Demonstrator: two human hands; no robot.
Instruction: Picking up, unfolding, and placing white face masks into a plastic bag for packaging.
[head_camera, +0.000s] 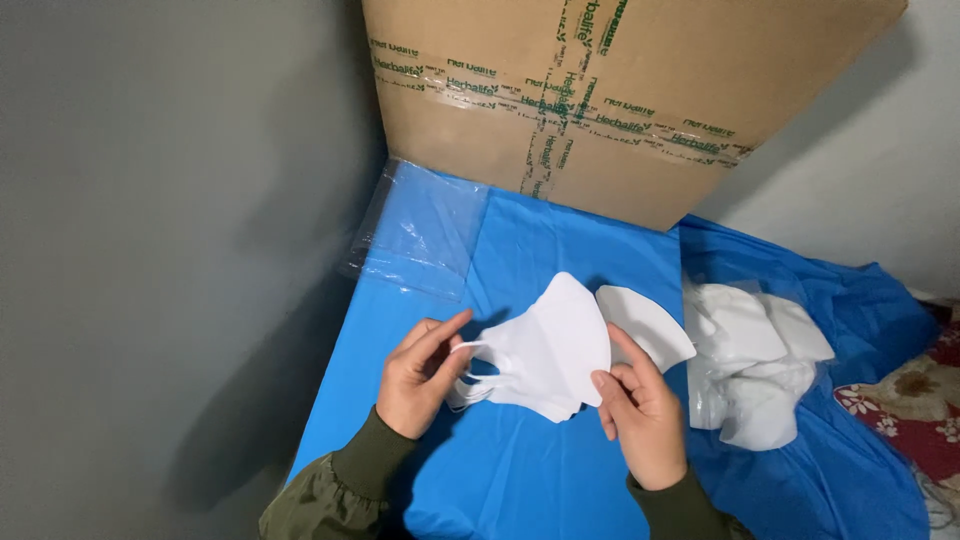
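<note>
Folded mask held between my two hands, long axis running left to right.

My left hand (425, 375) pinches the ear loop (478, 362) at its end; my right hand (640, 420) clamps thumb and fingers on the white mask (555, 350) from the other side, both equally near. Just beyond lies a second mask (648, 325) on the blue cloth (500, 470), a bag of masks (755, 365) right, the cardboard box (620, 90) behind.
</note>
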